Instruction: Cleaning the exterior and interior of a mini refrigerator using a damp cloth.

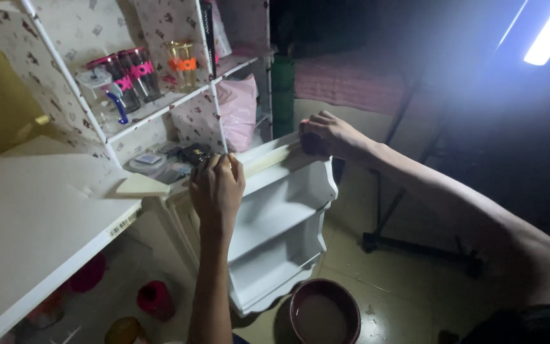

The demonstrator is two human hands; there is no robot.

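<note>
Both hands clamp the small white three-tier plastic shelf: left hand at near top edge, right hand at far corner (long axis runs betw. them).

White three-tier shelf unit; white tabletop; cream fabric organiser with small brown print; pink bag; dark red-brown bowl; tumblers with pink bands; amber cup, orange band.

Single head-worn view, looking steeply down, close over a white shelf unit
</note>
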